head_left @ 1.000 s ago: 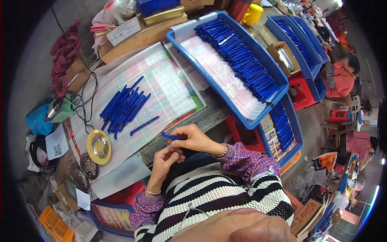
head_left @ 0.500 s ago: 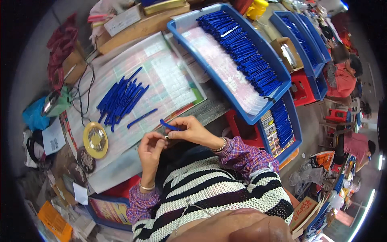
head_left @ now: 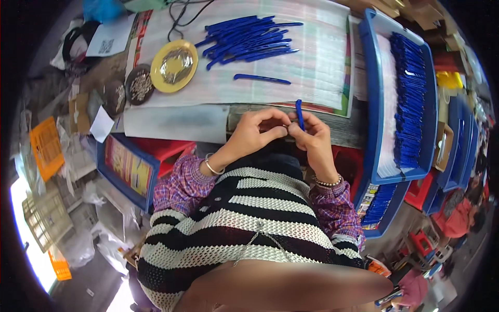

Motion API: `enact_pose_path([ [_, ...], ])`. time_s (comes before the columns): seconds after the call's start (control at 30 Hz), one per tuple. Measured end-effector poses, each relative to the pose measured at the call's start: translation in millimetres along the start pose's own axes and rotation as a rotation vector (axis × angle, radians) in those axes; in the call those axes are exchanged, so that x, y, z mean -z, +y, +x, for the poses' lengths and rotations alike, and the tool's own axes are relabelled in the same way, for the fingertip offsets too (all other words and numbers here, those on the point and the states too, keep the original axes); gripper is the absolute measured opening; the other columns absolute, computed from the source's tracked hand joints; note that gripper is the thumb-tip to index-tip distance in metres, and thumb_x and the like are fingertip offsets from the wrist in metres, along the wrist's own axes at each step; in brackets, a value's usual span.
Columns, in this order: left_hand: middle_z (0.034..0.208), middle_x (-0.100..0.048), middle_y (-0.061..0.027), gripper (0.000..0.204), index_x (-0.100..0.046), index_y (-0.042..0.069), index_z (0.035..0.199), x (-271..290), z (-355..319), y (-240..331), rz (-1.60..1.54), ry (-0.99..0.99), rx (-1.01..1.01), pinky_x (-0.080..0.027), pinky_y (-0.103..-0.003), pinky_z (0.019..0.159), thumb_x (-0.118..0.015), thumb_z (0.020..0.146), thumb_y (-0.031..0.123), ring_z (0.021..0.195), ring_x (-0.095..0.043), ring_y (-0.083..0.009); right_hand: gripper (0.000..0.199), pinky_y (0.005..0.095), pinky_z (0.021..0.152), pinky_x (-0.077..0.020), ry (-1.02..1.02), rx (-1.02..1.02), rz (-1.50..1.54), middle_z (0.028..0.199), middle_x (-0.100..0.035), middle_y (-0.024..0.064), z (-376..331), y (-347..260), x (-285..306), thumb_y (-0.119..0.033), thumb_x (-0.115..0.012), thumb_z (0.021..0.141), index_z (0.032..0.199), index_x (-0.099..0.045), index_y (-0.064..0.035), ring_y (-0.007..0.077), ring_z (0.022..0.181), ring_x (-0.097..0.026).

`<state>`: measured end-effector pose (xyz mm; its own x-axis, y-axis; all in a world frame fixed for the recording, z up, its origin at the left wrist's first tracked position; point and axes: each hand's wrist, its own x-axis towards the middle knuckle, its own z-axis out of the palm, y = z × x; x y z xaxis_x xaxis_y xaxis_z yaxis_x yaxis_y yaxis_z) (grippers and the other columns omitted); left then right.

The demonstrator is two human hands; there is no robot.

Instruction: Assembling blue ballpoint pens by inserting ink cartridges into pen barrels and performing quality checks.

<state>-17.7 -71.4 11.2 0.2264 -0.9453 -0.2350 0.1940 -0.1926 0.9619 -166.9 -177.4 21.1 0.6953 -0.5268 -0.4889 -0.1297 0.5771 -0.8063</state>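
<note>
Plastic, smooth and deep blue, is what my fingers work on: a slim blue pen barrel (head_left: 299,114) stands nearly upright in my right hand (head_left: 312,140), its grip pinched narrow around the lower end. My left hand (head_left: 255,131) meets it from the other side, fingertips closed on something too small to make out at the barrel's base. Both hands hover at the near edge of the worktop (head_left: 343,132), over my striped knit jumper. Ahead lies a loose heap of blue barrels (head_left: 249,37) on a pale printed sheet (head_left: 312,67), with one stray barrel (head_left: 261,79) lying alone between the heap and my hands. A round yellow dish (head_left: 174,65) and a darker round lid (head_left: 139,87) sit to the left, both holding small glinting bits. To the right a long blue tray (head_left: 370,104) holds rows of blue pieces. Compared with half a second ago, the barrel has swung from lying flat to pointing up, and my hands have drawn closer together. Around the worktop are crates, bags and red stools.
</note>
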Motion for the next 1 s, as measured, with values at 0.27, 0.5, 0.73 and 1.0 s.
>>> enact_pose_path([
  [0.27,0.085,-0.064,-0.0002,0.011,-0.065,0.000,0.095,5,2,4,0.106,0.027,-0.050,-0.049,-0.021,0.070,-0.067,0.084,0.001,0.080,-0.061,-0.0066,0.022,0.0169,0.046,-0.0250,-0.002,0.007,-0.030,0.074,-0.055,-0.0058,2,-2,-4,-0.007,-0.066,0.087,0.108,-0.062,-0.0019,-0.0005,0.053,-0.036],
  [0.5,0.080,-0.065,-0.0010,0.008,-0.066,-0.001,0.089,12,3,7,0.130,0.078,-0.122,-0.049,-0.021,0.065,-0.068,0.084,0.004,0.074,-0.061,-0.0064,0.024,0.0168,0.047,-0.0282,-0.042,0.050,-0.051,0.079,-0.062,0.0002,3,1,-7,-0.009,-0.059,0.093,0.115,-0.060,0.0003,0.0008,0.053,-0.037],
  [0.73,0.085,-0.065,-0.0024,0.008,-0.067,-0.002,0.089,15,5,3,-0.015,0.131,-0.152,-0.049,-0.019,0.064,-0.068,0.082,0.000,0.075,-0.061,-0.0069,0.029,0.0171,0.047,-0.0309,-0.043,0.114,-0.112,0.083,-0.065,0.0057,5,7,-5,-0.012,-0.052,0.096,0.122,-0.057,0.0014,0.0015,0.054,-0.040],
  [1.0,0.090,-0.064,-0.0054,0.007,-0.066,-0.003,0.087,17,5,1,-0.043,0.121,-0.149,-0.049,-0.019,0.065,-0.068,0.081,-0.003,0.076,-0.060,-0.0073,0.025,0.0165,0.046,-0.0303,-0.033,0.144,-0.112,0.081,-0.065,0.0068,4,4,-10,-0.008,-0.054,0.095,0.118,-0.057,0.0015,0.0014,0.053,-0.039],
])
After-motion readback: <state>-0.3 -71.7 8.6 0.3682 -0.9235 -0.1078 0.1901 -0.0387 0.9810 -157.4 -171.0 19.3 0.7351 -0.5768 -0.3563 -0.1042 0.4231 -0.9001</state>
